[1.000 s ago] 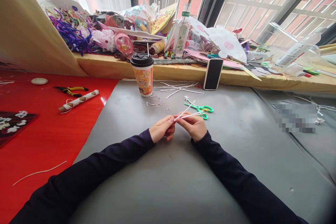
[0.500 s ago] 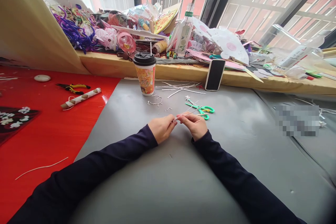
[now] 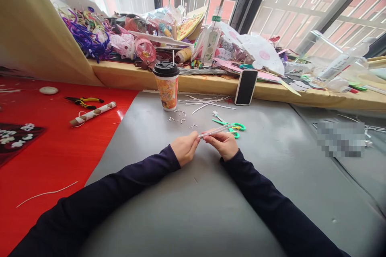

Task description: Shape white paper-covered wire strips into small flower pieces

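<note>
Thin white strips (image 3: 216,129) run between my hands above the grey table cover, their free ends pointing right. My left hand (image 3: 185,148) pinches them at their left end. My right hand (image 3: 222,143) is closed on the strips just beside it, thumb and fingertips together. Green-handled scissors (image 3: 238,127) lie right behind my right hand, partly covered by the strips. A small white flower shape (image 3: 215,113) lies near the scissors' tip. Small curled white pieces (image 3: 181,117) are scattered beyond my left hand.
A lidded paper cup (image 3: 167,88) and a phone (image 3: 246,87) stand at the back, with loose white strips (image 3: 208,102) between them. Pliers (image 3: 84,101) and a wrapped tube (image 3: 93,113) lie on the red surface. Craft materials crowd the windowsill (image 3: 126,73).
The strips between my hands now lie closer together and show more clearly as a bundle. My hands have stayed nearly in place, with a slight shift of the fingers.
</note>
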Motion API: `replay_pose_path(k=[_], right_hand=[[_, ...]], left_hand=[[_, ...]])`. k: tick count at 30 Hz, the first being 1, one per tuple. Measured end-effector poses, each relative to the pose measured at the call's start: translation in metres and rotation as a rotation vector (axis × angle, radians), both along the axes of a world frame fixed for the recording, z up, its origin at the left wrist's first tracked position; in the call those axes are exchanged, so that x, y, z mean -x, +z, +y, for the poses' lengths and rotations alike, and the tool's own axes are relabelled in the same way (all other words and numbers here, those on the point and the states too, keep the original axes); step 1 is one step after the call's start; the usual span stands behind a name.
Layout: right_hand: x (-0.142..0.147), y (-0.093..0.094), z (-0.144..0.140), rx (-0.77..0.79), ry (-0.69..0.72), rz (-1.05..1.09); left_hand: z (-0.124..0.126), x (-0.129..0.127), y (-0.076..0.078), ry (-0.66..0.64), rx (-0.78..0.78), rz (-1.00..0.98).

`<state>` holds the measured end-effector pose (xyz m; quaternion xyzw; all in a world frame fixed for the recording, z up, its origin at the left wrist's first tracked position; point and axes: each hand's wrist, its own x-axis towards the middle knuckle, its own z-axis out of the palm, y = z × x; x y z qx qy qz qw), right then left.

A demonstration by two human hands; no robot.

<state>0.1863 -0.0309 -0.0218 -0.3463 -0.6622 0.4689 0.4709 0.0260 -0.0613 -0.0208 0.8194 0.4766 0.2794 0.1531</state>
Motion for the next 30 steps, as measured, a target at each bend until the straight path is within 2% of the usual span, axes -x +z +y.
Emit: replay_pose_path(k=[4, 11, 16, 21, 26, 30], right_hand=[[0.005, 0.002, -0.003, 0.038, -0.011, 0.016], [0.013, -0.007, -0.005, 0.313, -0.121, 0.14], [0.015, -0.014, -0.004, 0.482, -0.142, 0.249], [0.013, -0.012, -0.003, 0.448, -0.14, 0.229], [0.012, -0.012, -0.004, 0.448, -0.114, 0.23], [0.011, -0.01, -0.005, 0.433, -0.014, 0.263]], left_hand=[[0.001, 0.001, -0.001, 0.01, -0.075, 0.051], [0.009, 0.003, -0.007, 0.139, -0.37, 0.393], [0.014, 0.003, -0.009, 0.146, -0.446, 0.512], [0.011, 0.002, -0.004, 0.061, -0.416, 0.505], [0.011, 0.003, -0.004, 0.066, -0.436, 0.474], [0.011, 0.006, -0.004, 0.047, -0.375, 0.322]])
